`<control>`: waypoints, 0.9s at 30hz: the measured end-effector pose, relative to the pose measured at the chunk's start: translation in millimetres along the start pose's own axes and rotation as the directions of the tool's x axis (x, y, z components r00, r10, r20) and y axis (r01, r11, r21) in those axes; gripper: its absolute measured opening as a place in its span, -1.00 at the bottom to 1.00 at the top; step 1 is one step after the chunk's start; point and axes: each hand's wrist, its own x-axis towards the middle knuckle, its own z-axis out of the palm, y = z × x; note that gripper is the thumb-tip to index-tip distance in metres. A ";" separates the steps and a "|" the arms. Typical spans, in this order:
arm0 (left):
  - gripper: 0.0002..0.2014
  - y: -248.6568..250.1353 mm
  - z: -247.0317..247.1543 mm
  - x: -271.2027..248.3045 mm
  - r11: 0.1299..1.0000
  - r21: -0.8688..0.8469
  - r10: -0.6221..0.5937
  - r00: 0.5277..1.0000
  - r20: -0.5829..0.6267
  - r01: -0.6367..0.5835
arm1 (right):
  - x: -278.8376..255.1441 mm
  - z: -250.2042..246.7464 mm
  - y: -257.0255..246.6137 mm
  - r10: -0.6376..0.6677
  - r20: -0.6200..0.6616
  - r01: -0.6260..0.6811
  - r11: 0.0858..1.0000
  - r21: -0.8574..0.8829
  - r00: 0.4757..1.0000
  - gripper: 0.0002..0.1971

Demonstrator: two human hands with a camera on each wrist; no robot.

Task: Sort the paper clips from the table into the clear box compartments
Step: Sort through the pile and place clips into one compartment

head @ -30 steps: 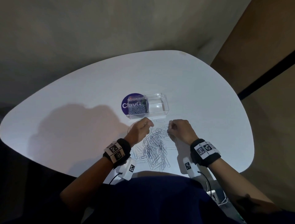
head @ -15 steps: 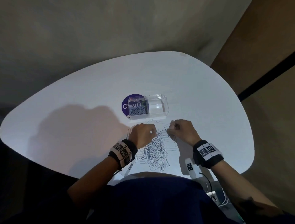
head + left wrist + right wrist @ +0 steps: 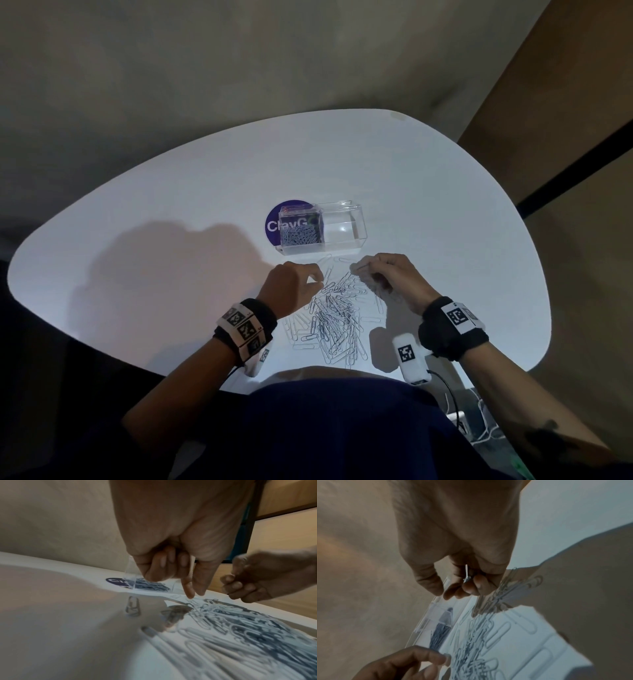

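The paper clips [image 3: 334, 317] lay in a loose, tangled heap on the white table [image 3: 171, 274], near its front edge, with some single ones scattered flat around it. The clear box [image 3: 322, 233] stood just behind the heap, upright and open at the top. Its left compartment [image 3: 300, 234] held a pile of small clips; its right compartment [image 3: 344, 229] showed none.

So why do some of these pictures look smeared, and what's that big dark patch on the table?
Head view: the patch is the person's shadow on the white table, whose outline the wide lens bends. Left wrist view: the paper clips nearest the lens are smeared. Right wrist view: dim, soft; the right hand is dark.
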 end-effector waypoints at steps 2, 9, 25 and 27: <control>-0.88 4.7 6.5 1.1 1.000 0.029 0.001 1.000 -0.001 -0.001 | -1.9 5.5 -2.0 -0.034 0.051 0.038 0.997 -0.070 0.998 -0.61; -0.81 17.6 15.6 10.9 0.981 0.190 0.015 0.996 0.092 -0.033 | 6.6 23.3 15.3 -0.213 0.154 0.257 0.647 -0.718 0.965 -0.91; -0.92 -19.4 -8.2 4.2 0.987 -0.088 -0.129 0.991 0.047 0.132 | 12.4 22.0 10.0 -0.146 0.065 0.151 0.711 -0.687 0.987 -0.85; -0.91 -22.3 -7.3 3.1 0.992 -0.048 -0.115 0.990 0.085 0.120 | 11.3 25.2 8.3 -0.157 0.055 0.150 0.700 -0.698 0.986 -0.85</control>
